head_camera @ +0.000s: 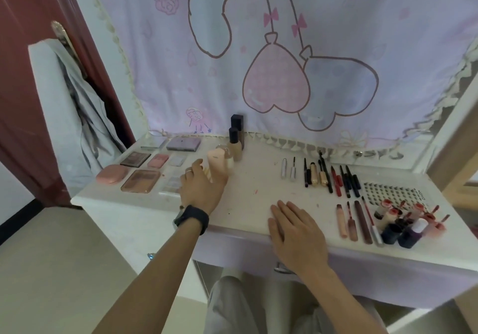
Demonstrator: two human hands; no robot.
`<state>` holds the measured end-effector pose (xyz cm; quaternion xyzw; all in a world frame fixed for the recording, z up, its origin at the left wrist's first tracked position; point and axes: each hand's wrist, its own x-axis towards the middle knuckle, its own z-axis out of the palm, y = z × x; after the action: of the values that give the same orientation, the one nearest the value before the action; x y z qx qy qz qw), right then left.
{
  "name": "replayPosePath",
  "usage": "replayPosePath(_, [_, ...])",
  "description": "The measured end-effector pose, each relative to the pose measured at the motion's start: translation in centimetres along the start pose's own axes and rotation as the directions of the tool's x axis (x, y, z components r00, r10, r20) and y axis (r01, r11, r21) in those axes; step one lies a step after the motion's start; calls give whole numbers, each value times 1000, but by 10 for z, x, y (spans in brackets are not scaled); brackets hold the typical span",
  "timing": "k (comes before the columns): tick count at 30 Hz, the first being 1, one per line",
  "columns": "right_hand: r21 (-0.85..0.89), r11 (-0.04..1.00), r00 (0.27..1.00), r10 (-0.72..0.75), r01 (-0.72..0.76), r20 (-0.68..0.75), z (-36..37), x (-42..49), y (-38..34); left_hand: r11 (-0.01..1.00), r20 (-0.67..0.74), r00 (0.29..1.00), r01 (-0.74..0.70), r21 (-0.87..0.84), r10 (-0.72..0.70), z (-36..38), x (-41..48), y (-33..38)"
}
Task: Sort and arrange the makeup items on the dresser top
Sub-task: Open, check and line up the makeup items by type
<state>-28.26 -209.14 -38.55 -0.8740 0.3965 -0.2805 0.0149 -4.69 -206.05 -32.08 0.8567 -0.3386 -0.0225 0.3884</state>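
Observation:
My left hand [200,187], with a dark watch on the wrist, reaches to a peach tube [216,161] standing upright left of centre on the white dresser top [253,186]; its fingers curl round the tube's lower part. My right hand [297,227] lies flat, fingers straight, near the front edge. Compacts and palettes [141,179] lie in rows at the left. Two dark-capped foundation bottles [236,143] stand behind the tube. Pencils and mascaras [320,173] lie in a row at the right. Lip gloss tubes [358,222] and small bottles [403,223] sit at the front right.
A dotted lash tray [393,191] lies beside the pencils. A lilac cartoon cloth [284,62] hangs behind the dresser. A chair with grey clothing [77,116] stands at the left by a brown door. My knees are under the drawer front [258,258].

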Motion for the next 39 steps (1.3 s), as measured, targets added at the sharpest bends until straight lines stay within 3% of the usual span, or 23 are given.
replayPosePath(7, [4,1000,998,8,-8,-56,1,-1,0,990,34,998,42,132,-47,7,13,8])
replayPosePath(11, [9,1000,998,8,-7,-56,1,0,1,993,6,999,37,111,-38,4,15,11])
replayPosePath(14, [46,999,999,26,-25,-25,-1,0,1,991,14,998,70,-118,-68,-3,0,12])
replayPosePath(18, [176,972,986,138,-152,88,-5,3,3,819,154,981,183,-543,-117,-8,-38,28])
replayPosePath(21, [351,904,968,205,-245,147,-12,6,4,732,319,945,271,-625,-77,-1,-66,44])
replayPosePath(25, [590,749,951,282,-301,127,-20,7,6,708,491,870,377,-597,-49,12,-90,62])
replayPosePath(30, [731,605,927,362,-317,102,-30,8,7,754,509,860,356,-552,-34,20,-94,67])
replayPosePath(32, [757,527,900,396,-385,182,-33,13,13,779,437,899,286,-558,-18,20,-91,62])
replayPosePath(33, [760,490,884,401,-428,239,-35,18,16,811,351,936,185,-555,27,21,-90,57])
replayPosePath(35, [745,440,856,381,-501,351,-38,28,22,886,93,956,-218,-410,278,24,-86,43])
replayPosePath(36, [738,421,844,361,-527,397,-39,33,24,854,1,883,-453,-256,469,27,-82,37])
replayPosePath(37, [737,394,831,344,-550,437,-40,38,26,753,-38,759,-650,-101,650,31,-77,31])
replayPosePath(39, [734,332,802,322,-593,502,-42,44,29,522,-27,523,-846,110,852,38,-65,24])
